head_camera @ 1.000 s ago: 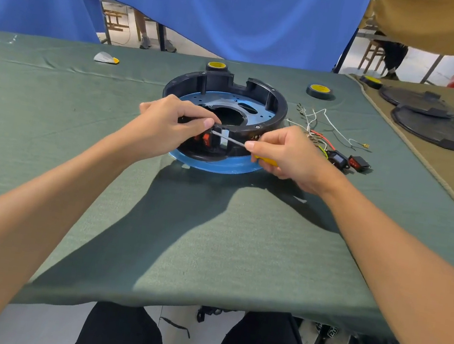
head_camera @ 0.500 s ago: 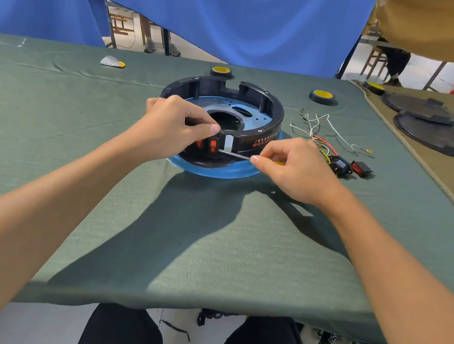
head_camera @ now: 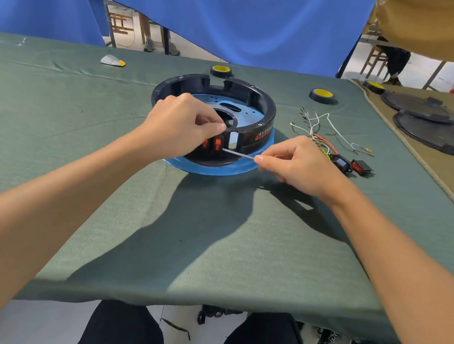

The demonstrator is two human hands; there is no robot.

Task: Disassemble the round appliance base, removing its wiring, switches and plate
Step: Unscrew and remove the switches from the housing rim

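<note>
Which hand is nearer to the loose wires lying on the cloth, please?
The right hand, pinching a thin metal tool, sits just beside the wires, on their near side. The left hand is farther off, gripping the front wall of the round base.

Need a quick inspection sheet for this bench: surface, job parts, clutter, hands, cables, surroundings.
Surface: green cloth over the table, wrinkled at left.
Job's things: black round base with blue plate inside; mounted switches, red, in its near wall; removed switches lying to its right.
Clutter: tape roll behind the base; second tape roll to the right; small white and yellow item far left.
Hands: left hand grips the base's near rim; right hand pinches a thin metal tool, tip at a mounted switch.
Cables: loose wires on the cloth by the removed switches.
Surroundings: blue curtain; black round lids on the tan table at right.
</note>
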